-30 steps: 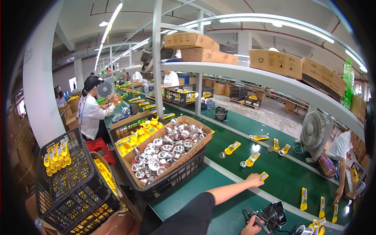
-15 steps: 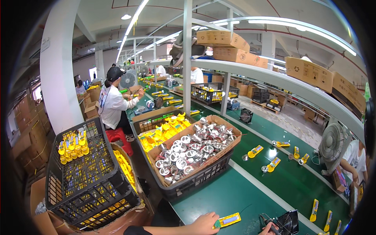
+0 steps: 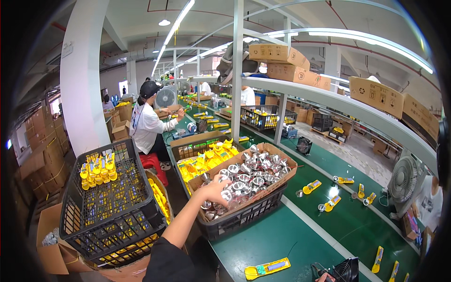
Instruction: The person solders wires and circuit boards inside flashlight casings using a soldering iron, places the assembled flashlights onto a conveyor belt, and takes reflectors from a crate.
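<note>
My left hand [image 3: 213, 191] reaches over a cardboard tray [image 3: 287, 175] of shiny silver reflector cups [image 3: 244, 177]. Its thumb and fingers are apart, its fingertips at the cups by the tray's near left side. On the green bench below lies a yellow torch-like housing [image 3: 277, 265], with a green part and a bluish-purple cell in it. At the bottom edge, partly cut off, my right hand [image 3: 325, 278] is closed round a dark, thin-handled tool [image 3: 317, 270] whose kind I cannot make out. Right beside it stands a small black fan [image 3: 346, 271].
Black crates [image 3: 136, 211] with yellow housings stand at left. Yellow shells [image 3: 206, 162] fill the crate behind the tray. More housings lie on the green belt [image 3: 347, 225]. A steel post [image 3: 238, 70] rises beyond. A person in white [image 3: 148, 124] works further up; another is at right.
My left hand has let go of the yellow housing on the bench and moved up and left to the reflector cups. My right hand stays near the fan; the whole view has shifted slightly.
</note>
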The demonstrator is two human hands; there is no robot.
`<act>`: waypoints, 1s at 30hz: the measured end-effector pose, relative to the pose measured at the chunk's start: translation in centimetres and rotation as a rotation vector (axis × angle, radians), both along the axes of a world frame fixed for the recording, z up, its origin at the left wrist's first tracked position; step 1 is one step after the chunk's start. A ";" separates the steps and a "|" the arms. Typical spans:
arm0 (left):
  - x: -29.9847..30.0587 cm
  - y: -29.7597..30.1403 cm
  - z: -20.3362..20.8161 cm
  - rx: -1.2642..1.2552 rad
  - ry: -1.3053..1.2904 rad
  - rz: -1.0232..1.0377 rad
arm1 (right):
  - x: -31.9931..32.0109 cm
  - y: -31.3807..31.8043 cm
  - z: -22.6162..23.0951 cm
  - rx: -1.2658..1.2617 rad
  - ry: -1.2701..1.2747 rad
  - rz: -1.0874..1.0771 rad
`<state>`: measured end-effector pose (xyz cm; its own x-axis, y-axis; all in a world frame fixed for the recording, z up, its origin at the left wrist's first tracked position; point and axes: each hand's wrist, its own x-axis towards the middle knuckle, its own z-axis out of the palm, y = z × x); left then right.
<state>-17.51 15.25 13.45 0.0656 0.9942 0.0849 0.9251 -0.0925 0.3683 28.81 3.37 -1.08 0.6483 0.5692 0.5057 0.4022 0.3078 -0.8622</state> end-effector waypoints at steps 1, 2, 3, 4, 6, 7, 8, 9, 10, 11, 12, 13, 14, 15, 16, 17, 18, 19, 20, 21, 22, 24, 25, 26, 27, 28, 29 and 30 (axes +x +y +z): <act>0.4 0.2 1.0 -0.105 0.010 -0.007 | 0.2 -0.1 -0.2 -0.016 0.011 0.008; 0.6 0.4 0.4 -0.088 0.053 -0.018 | 0.3 -0.1 -0.2 -0.009 0.015 0.003; 1.3 0.6 0.2 -0.072 0.101 0.009 | 0.4 0.0 -0.2 -0.007 0.014 0.003; 1.9 1.0 0.1 -0.057 0.147 0.037 | 0.4 0.0 -0.2 -0.005 0.011 0.006; 1.9 1.8 0.7 -0.047 0.106 0.020 | 0.3 0.2 -0.1 -0.003 0.024 0.017; 1.9 1.9 0.9 -0.041 0.061 0.004 | 0.3 0.2 0.0 -0.005 0.033 0.028; 1.9 2.0 1.1 -0.036 0.063 0.000 | 0.3 0.2 -0.1 0.000 0.035 0.025; 1.7 2.0 1.3 0.051 0.066 -0.003 | 0.4 0.3 -0.3 0.002 0.041 0.036; 1.4 1.9 1.4 0.139 0.068 -0.005 | 0.4 0.3 -0.3 0.005 0.047 0.048; 0.7 2.2 0.8 0.200 0.004 -0.042 | 0.4 0.4 -0.2 0.010 0.048 0.044; 0.5 2.1 1.0 0.202 0.006 -0.047 | 0.3 0.4 -0.1 -0.022 0.044 0.033; 0.3 2.0 1.2 0.259 -0.087 -0.071 | 0.3 0.4 0.0 -0.053 0.040 0.022; 0.5 1.8 1.6 0.313 -0.179 -0.094 | 0.3 0.4 0.0 -0.051 0.043 0.018; 0.8 1.5 2.0 0.365 -0.202 -0.048 | 0.2 0.3 0.0 -0.050 0.041 0.026; 0.6 1.5 2.2 0.367 -0.201 -0.047 | 0.2 0.3 -0.1 -0.050 0.038 0.038; 0.3 1.7 2.4 0.512 -0.185 -0.069 | 0.1 0.2 -0.1 -0.049 0.039 0.041; 0.1 1.6 2.6 0.657 -0.167 -0.090 | 0.0 0.2 -0.2 -0.049 0.056 0.050; 0.4 1.6 2.8 0.623 -0.321 -0.013 | 0.0 0.1 -0.2 -0.052 0.072 0.056; 1.2 1.2 3.6 0.620 -0.321 -0.014 | 0.1 0.1 -0.2 -0.054 0.073 0.054; 2.0 0.3 4.3 0.647 -0.344 0.005 | 0.1 0.0 -0.2 -0.052 0.059 0.045; 3.1 -0.6 4.9 0.672 -0.367 0.022 | 0.1 -0.1 -0.1 -0.052 0.045 0.034; 6.0 -1.6 5.4 0.641 -0.412 0.033 | 0.6 0.1 -0.5 -0.082 0.054 0.037; 7.5 -2.5 5.5 0.608 -0.492 -0.005 | 0.8 -0.1 -0.7 -0.092 0.052 0.036; 8.6 -3.4 5.3 0.575 -0.572 -0.034 | 0.8 -0.1 -0.7 -0.104 0.052 0.034; 9.7 -4.0 4.2 0.556 -0.597 -0.055 | 0.8 0.0 -0.7 -0.099 0.051 0.020; 11.0 -4.6 3.0 0.534 -0.623 -0.079 | 0.9 -0.1 -0.7 -0.096 0.052 0.003; 12.3 -5.8 2.6 0.444 -0.584 -0.089 | 0.9 0.0 -0.6 -0.084 0.035 0.003; 13.3 -5.7 0.6 0.441 -0.605 -0.136 | 1.0 0.3 -0.9 -0.105 0.034 -0.012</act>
<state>-4.18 9.55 14.02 0.0007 0.8464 0.5325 0.5433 -0.4474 0.7104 29.82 3.65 -1.97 0.6712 0.6101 0.4210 0.3750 0.2105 -0.9028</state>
